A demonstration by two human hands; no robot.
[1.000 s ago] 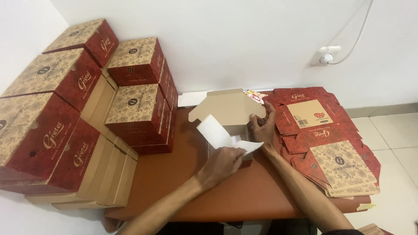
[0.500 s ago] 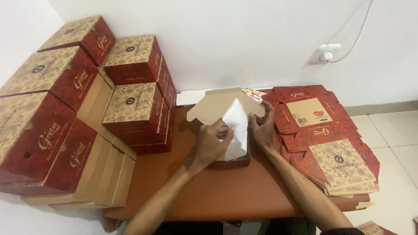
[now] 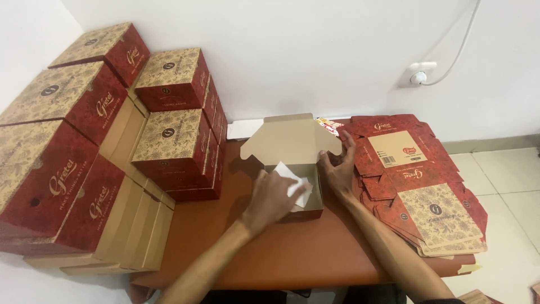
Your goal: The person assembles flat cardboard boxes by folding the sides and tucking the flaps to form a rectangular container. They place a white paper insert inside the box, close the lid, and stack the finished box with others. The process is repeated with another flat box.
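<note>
An open red cardboard box (image 3: 292, 147) with its brown lid raised stands in the middle of the brown table (image 3: 281, 253). My left hand (image 3: 271, 194) presses a white sheet of paper (image 3: 297, 183) down into the box. My right hand (image 3: 337, 166) rests with fingers spread against the box's right wall, beside the lid's side flap.
A pile of flat, unfolded red boxes (image 3: 419, 180) lies on the table's right side. Stacks of closed red and brown patterned boxes (image 3: 177, 141) fill the left, with larger ones (image 3: 53, 169) nearer the wall. A wall socket with a cable (image 3: 419, 76) sits above.
My left hand has carried the white paper from above the table's front into the open box and pushed it down. My right hand stayed at the box's right side.
</note>
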